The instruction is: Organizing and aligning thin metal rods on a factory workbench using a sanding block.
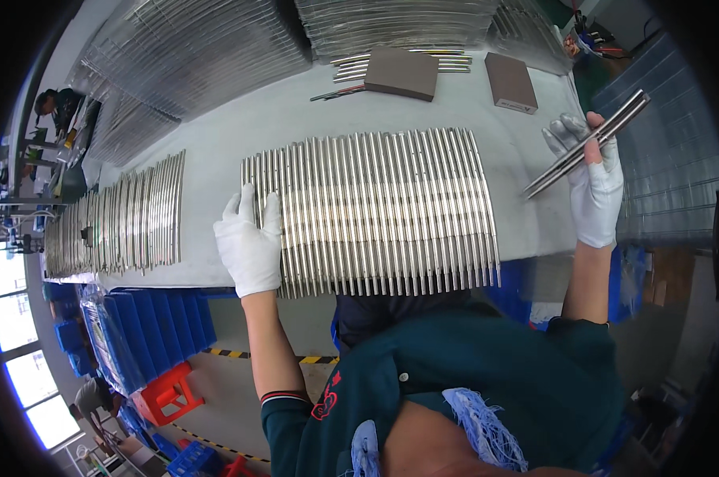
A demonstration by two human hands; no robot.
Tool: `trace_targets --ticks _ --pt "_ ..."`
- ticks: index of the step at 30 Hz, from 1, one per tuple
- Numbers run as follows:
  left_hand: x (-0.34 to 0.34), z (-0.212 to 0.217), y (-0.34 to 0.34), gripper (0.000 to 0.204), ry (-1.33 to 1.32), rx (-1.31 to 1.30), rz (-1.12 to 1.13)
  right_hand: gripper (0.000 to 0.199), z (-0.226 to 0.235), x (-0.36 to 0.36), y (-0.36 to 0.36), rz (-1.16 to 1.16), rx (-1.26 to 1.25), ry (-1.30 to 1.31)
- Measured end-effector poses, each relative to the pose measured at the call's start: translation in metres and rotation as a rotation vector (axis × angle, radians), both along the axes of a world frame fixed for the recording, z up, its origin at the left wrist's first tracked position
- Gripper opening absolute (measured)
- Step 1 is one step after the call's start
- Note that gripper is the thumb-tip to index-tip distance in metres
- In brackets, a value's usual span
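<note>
A long row of shiny metal rods [383,211] lies side by side on the grey-white tabletop in front of me. My left hand [250,246], in a white glove, rests at the row's left end with its fingers spread over the outermost rods. Off to the right, my right hand [596,195] is raised and closed around a few metal rods [626,109], held slanting; I cannot tell exactly how many. Its glove is greyed at the fingertips, and bare fingertips show against the rods.
Another row of rods [125,219] lies at the left. At the back are a brown box [402,73] on more rods, a second brown box [511,83] and stacked clear plastic trays [208,56]. Blue bins [157,322] and a red stool [169,395] stand below the table's left part.
</note>
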State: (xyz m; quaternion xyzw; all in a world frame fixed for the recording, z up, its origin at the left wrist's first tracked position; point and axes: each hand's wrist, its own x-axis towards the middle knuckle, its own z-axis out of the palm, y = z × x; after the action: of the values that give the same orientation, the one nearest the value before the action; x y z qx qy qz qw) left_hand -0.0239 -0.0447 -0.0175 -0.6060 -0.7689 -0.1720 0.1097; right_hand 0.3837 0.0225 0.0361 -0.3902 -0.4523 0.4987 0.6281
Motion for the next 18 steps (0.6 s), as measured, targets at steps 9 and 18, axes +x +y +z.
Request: trace_targets --ticks 9,18 --pt "0.003 0.004 -0.001 0.039 0.087 0.031 -0.049 0.026 -0.009 0.014 -0.024 0.009 -0.020 -0.535" --pt "0.145 0.080 -0.036 0.072 -1.823 -1.042 -0.763 0.028 0.045 -0.046 -0.029 0.427 1.057 -1.280"
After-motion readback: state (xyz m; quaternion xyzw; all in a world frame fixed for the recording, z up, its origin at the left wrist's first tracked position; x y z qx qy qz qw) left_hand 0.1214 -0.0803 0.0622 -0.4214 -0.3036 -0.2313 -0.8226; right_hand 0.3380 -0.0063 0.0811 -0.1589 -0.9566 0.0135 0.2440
